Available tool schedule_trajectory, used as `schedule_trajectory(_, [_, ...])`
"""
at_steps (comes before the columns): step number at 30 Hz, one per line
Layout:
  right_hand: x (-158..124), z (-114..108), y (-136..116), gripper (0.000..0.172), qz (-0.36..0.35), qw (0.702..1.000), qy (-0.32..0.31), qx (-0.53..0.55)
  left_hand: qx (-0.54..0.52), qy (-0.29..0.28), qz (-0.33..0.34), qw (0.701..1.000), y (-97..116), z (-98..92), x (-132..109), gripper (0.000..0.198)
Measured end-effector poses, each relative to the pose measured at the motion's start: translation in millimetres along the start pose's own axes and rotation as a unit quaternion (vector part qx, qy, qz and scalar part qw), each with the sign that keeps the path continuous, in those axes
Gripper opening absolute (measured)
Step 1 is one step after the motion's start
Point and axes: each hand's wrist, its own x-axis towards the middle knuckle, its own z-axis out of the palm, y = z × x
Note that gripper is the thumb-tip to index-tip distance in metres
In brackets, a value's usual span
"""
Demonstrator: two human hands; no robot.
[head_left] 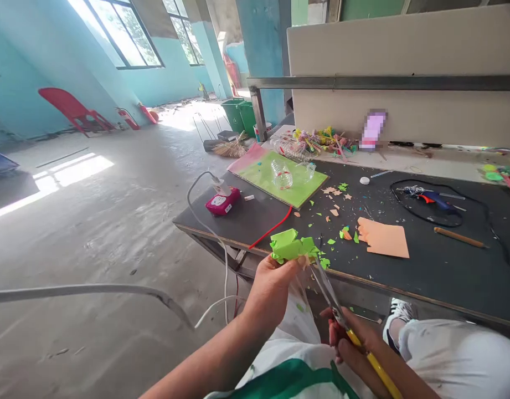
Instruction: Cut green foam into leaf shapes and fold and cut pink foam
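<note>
Labels first. Pink package (222, 203) at the table's left corner: white patch with dark marks, too small for me to read on the feed. Purple item (373, 130) against the back panel: pixelated, illegible.

Containers: clear plastic bottle (282, 175) lies on the green sheet (302, 193), a red band showing on it. Green bins (247, 117) stand on the floor beyond; I cannot make out their contents.

Left hand (275, 282): thumb and fingers pinched together on folded green paper (294, 246), held up at the table's near edge. A peach scrap shows by the thumb. Right hand (356, 332): fingers curled around yellow-handled scissors (339, 316), tips at the paper's right side; exact finger spread unclear to me.

On the dark table (446, 266): green and peach scraps just beyond the paper, a torn-edged peach sheet (385, 239) to their right, and a blue glue gun (439, 200) behind that.
</note>
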Motion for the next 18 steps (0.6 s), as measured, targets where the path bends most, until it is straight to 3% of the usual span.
schedule_trajectory(4, [0.0,-2.3,-4.6,0.058,0.015,0.999,-0.036,-0.02,0.011,-0.01,-0.008,1.0,-4.8,0.5,-1.6,0.012])
schedule_trajectory(9, [-7.8,1.9,-13.8,0.057,-0.03,0.998,-0.003,-0.049,0.039,-0.037,-0.006,0.999,-12.2,-0.5,-4.9,0.016])
schedule_trajectory(18, [2.1,1.0,-2.5,0.054,-0.024,0.999,0.029,-0.026,0.077,-0.059,-0.007,0.995,-16.8,2.6,-6.4,0.014])
